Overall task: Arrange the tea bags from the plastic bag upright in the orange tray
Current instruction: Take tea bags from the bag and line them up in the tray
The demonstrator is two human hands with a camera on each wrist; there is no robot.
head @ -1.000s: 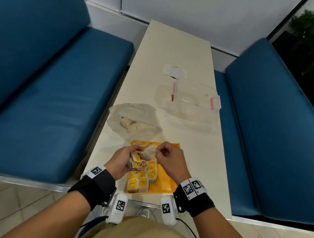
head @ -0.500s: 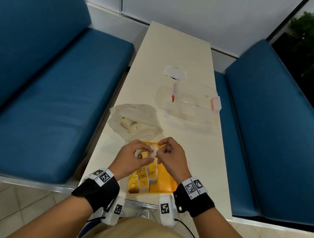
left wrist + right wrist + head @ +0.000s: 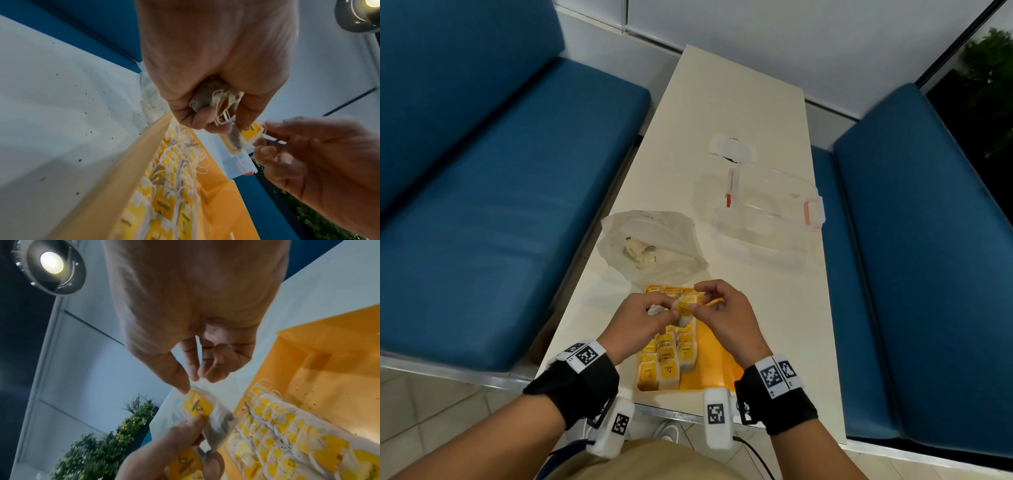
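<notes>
Head view: the orange tray point(image 3: 714, 375) lies at the near end of the cream tabletop point(image 3: 726, 113), its near rim close to the tabletop's near edge. Rows of tea bags point(image 3: 667, 356) with yellow tags stand upright in its left half; the right half shows bare orange floor. Beyond the tray, just touching its far rim as far as can be seen, sits the plastic bag point(image 3: 654, 246), crumpled and open, with a few pale tea bags still inside. Farther off to the right stands a clear lidded box point(image 3: 770, 205) with red clips, near the tabletop's right edge, and behind it a small white object point(image 3: 732, 149). Blue bench seats point(image 3: 493, 192) flank the tabletop on both sides.

Both hands hover together over the far part of the tray. The left hand point(image 3: 643, 320) has its fingers curled round one tea bag bunched with its string in the palm, as the left wrist view shows, while its thumb and fingertips also pinch a second tea bag point(image 3: 684, 310) with a yellow tag. The right hand point(image 3: 724, 318) meets that same held tea bag from the other side, thumb and forefinger closed on its edge or string; which of the two the pictures do not settle.

The right wrist view shows specks of tea dust on the tray's bare floor. Open tabletop lies to the right of the tray and along the far half of the tabletop.
</notes>
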